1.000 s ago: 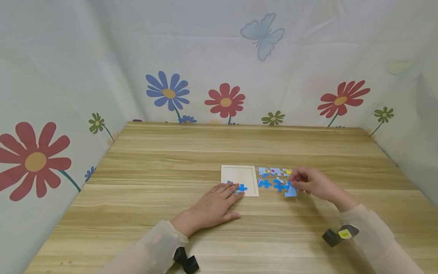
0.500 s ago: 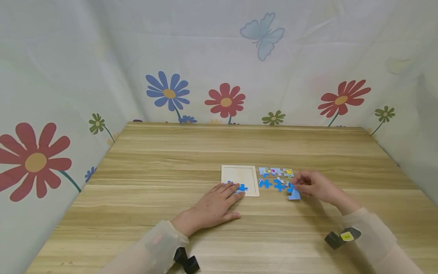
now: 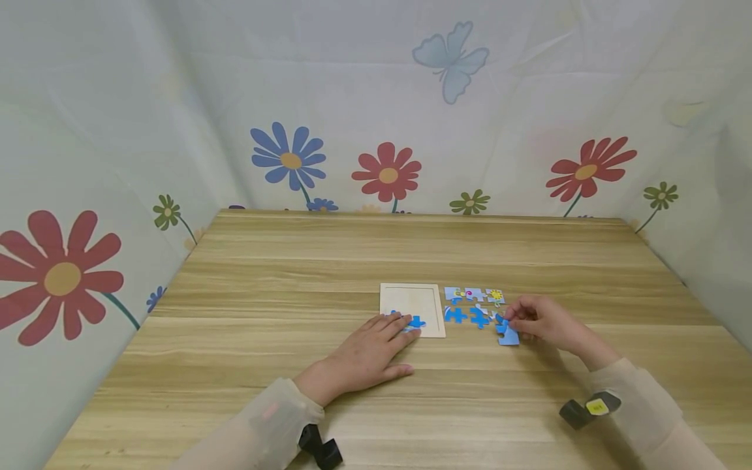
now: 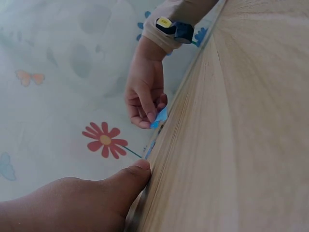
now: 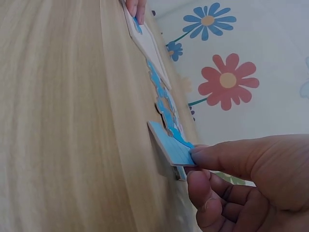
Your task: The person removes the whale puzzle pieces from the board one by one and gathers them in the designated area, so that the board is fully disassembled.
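My right hand [image 3: 543, 323] pinches a blue jigsaw piece [image 5: 170, 145] between thumb and fingers; in the right wrist view one end is tilted up off the table. Just left of it lie several loose puzzle pieces [image 3: 455, 314] in two rows, blue ones nearer me and pale ones with a yellow flower [image 3: 496, 295] at the back. My left hand [image 3: 367, 352] lies flat with fingers spread, fingertips on the lower part of a square wooden puzzle tray [image 3: 411, 288]. Blue pieces [image 3: 417, 322] in the tray show partly from under those fingers.
The wooden table [image 3: 294, 261] reaches back to a white curtain [image 3: 352, 78] printed with flowers and a butterfly. Black wrist cameras [image 3: 320, 447] are strapped over both sleeves.
My right hand has drawn the blue piece slightly right and toward me, away from the other loose pieces. The left hand stays on the tray.
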A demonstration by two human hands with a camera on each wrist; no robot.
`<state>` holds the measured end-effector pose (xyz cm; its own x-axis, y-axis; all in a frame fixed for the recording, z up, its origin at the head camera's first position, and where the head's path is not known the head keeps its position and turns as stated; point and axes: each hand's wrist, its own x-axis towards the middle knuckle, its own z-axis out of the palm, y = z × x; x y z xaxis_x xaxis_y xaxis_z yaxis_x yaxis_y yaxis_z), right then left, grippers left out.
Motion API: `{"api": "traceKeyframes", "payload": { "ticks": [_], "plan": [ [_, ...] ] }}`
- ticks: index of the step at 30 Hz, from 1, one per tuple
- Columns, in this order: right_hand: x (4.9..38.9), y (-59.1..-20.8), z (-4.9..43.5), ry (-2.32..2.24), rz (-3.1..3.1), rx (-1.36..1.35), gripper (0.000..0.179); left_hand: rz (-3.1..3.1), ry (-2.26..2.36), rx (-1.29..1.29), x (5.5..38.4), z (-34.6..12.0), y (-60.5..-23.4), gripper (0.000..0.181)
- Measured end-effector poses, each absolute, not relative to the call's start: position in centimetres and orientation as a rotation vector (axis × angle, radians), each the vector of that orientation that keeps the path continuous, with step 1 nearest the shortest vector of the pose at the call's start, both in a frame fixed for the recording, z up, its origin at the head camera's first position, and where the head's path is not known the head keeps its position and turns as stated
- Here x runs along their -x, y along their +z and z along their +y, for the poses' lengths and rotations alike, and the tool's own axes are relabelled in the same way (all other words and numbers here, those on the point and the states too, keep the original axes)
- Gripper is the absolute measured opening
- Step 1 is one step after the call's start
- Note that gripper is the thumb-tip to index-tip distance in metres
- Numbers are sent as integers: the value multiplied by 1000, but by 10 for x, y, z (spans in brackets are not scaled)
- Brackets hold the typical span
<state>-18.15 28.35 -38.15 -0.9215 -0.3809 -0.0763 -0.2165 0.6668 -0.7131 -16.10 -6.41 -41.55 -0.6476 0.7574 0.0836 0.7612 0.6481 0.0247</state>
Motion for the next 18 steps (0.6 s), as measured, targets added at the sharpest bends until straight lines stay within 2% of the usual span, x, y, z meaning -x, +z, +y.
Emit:
{"api": "traceKeyframes", "payload": {
  "ticks": [18],
  "plan": [
    [180,-386,284,-1065,2673,450,9,-2798,-105,1287,162,-64,-416,63]
  ]
}}
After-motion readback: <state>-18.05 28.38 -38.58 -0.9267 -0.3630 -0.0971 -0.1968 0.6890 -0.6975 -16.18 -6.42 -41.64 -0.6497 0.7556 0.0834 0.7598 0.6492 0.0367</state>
